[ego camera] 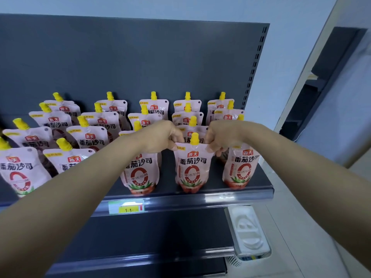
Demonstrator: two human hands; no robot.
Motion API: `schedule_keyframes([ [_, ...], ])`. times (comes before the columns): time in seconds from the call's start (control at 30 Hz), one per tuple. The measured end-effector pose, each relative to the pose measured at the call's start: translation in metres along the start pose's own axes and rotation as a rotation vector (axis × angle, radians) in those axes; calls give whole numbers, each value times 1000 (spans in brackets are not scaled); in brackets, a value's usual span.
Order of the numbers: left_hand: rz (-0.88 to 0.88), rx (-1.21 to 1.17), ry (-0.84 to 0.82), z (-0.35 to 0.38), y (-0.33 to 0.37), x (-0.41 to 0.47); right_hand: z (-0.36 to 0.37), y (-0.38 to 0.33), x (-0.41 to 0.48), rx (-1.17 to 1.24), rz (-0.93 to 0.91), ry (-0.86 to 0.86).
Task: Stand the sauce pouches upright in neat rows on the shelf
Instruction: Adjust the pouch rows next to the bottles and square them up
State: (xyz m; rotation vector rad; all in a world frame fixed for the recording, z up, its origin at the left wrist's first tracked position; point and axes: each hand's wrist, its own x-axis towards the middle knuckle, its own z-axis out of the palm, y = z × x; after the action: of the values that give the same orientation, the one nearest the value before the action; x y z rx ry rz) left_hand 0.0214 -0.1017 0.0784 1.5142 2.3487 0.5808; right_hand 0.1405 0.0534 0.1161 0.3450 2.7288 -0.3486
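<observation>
Both bare forearms reaching in from below toward the front row of the dark grey shelf (200, 199). Left hand (160, 137) pinching the top left corner of a pink tomato sauce pouch (192, 167), fingers curled closed on the seam; right hand (218, 137) doing the same at the top right corner, fingers bent tight onto the edge. Yellow spout cap (194, 138) poking up between the two hands. Pouch upright at the shelf's front edge, base down on the shelf, label facing outward.

Just to its left, a neighbouring front pouch (140, 173) standing upright, top part hidden behind the left wrist. To its right, another front pouch (241, 167) standing at the end of the row, close to the right forearm. Further left, two more front pouches (18, 171) leaning slightly, partly covered by the left forearm.

Behind, more pouches (154, 108) in several rows back toward the grey back panel (130, 57), all cap-up, the left-hand ones tilted a little, the right-hand columns straighter.

On the shelf's front rail, a green and yellow price tag (126, 207). Below and to the right, a white moulded object (249, 231) of unclear kind beside the lower shelves
</observation>
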Motion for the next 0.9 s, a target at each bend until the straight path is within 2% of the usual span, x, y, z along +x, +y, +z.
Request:
schedule_keyframes([
  [0.1,12,-80,47,-15,-4,-11,-17,-12,-8,-91,36,-25],
  [0.23,-35,-130,279,-54,-26,-36,-32,-38,-9,-107,-3,215],
  [0.3,-100,-95,308,-69,-42,-49,-28,-54,1,-96,-79,296],
  [0.37,-187,-79,247,-75,-55,-62,-19,-71,13,-29,-153,287],
  [0.5,-288,-59,66,-62,-73,-76,-1,-96,37,-42,-211,136],
  [0.67,-224,-107,-3,-60,-81,-83,12,-112,55,-129,-201,61],
  [0.77,-197,0,-75,-57,-86,-83,14,-118,61,-159,-176,58],
  [0.9,-156,76,-34,-53,-94,-81,13,-121,62,-133,-153,39],
])
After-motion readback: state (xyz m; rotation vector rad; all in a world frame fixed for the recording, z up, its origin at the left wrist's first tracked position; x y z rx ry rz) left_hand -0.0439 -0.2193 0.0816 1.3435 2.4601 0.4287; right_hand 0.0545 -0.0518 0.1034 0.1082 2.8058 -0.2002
